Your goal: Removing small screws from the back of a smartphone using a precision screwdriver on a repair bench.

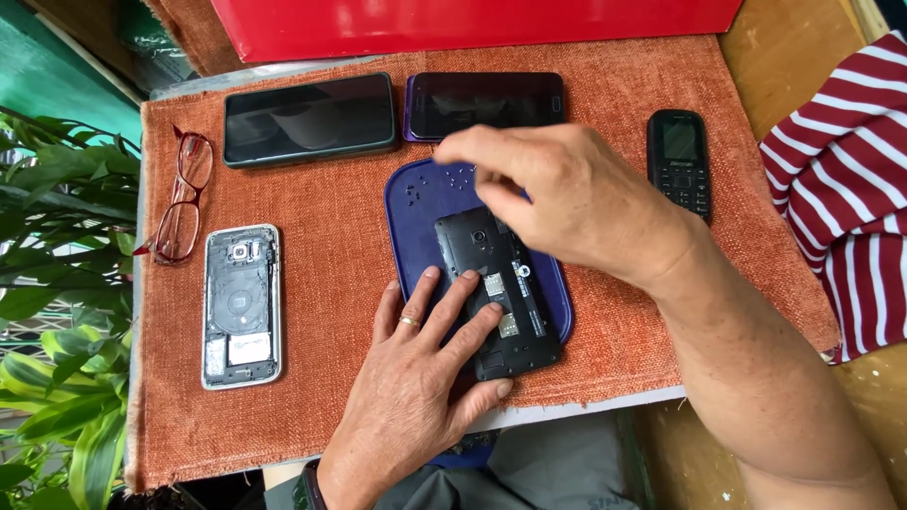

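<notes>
A black phone with its back cover off (pixel 501 283) lies on a dark blue tray (pixel 416 203) on an orange cloth. My left hand (pixel 416 378) rests flat on the phone's lower left part, fingers spread, a ring on one finger. My right hand (pixel 567 194) hovers over the top of the phone and the tray, fingers pinched together near several tiny screws (pixel 458 179); whether anything is between the fingertips is hidden.
A silver opened phone (pixel 242 304) lies at the left beside red-framed glasses (pixel 184 194). Two dark smartphones (pixel 310 118) (pixel 487 99) and a small black keypad phone (pixel 678 161) lie along the back. A red box (pixel 472 24), green plant leaves (pixel 57 283) and striped cloth (pixel 846 179) border the mat.
</notes>
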